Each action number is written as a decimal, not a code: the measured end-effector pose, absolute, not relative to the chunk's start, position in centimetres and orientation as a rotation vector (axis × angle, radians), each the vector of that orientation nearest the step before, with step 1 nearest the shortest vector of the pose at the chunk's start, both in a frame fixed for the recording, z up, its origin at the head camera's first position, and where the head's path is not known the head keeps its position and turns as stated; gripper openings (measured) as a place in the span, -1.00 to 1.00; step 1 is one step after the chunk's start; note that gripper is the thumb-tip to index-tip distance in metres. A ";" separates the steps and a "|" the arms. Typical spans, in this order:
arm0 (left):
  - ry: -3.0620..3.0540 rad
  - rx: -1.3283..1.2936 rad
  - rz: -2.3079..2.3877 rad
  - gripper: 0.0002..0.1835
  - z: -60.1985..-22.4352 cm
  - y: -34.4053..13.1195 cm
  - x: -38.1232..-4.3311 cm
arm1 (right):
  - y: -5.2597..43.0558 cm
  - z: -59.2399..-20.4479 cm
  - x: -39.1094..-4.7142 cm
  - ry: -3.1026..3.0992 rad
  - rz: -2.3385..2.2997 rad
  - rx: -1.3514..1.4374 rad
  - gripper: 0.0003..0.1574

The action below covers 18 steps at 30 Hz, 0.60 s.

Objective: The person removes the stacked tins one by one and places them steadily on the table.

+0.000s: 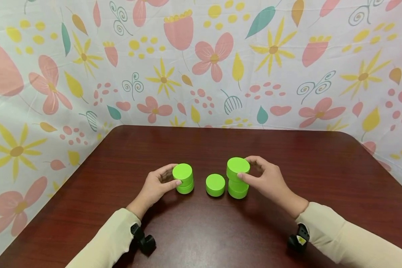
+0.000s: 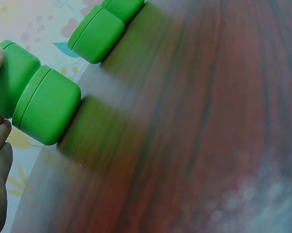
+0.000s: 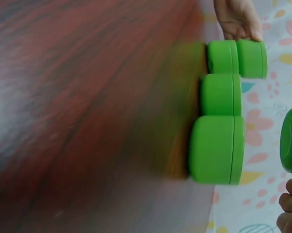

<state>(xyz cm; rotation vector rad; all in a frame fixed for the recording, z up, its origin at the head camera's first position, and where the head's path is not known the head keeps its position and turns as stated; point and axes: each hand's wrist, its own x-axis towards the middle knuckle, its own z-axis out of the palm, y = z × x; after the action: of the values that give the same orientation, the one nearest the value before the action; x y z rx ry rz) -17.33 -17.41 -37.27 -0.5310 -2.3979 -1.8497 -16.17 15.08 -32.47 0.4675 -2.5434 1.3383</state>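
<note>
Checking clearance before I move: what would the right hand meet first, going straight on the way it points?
Past the green container it grips, the right hand looks free to travel over the table, probably until the flowered backdrop; the head view leaves depth unclear.

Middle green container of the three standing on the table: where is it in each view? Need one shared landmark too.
Head: middle container, below centre, slightly right.
Left wrist: middle container, upper left, near the top edge.
Right wrist: middle container, right of centre, slightly above mid-height.
Landmark in all three: left hand, gripping the upper container of two.
</note>
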 end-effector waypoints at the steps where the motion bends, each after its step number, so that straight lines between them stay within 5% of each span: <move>1: -2.395 -0.535 -1.851 -0.47 -37.3 -17.4 -17.4 | 15.3 -32.5 -16.1 -2.549 1.329 0.456 -0.57; 18: -2.407 -0.526 -1.839 -0.46 -37.3 -17.4 -17.4 | 18.5 -33.7 -14.7 -2.558 1.245 0.344 -0.53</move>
<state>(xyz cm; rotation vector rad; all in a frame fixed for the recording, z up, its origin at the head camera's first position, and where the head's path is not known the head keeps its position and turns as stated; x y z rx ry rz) -17.38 -17.41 -37.34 -0.5261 -2.4065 -1.8391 -14.66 18.48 -33.66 0.3435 -2.5582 1.2447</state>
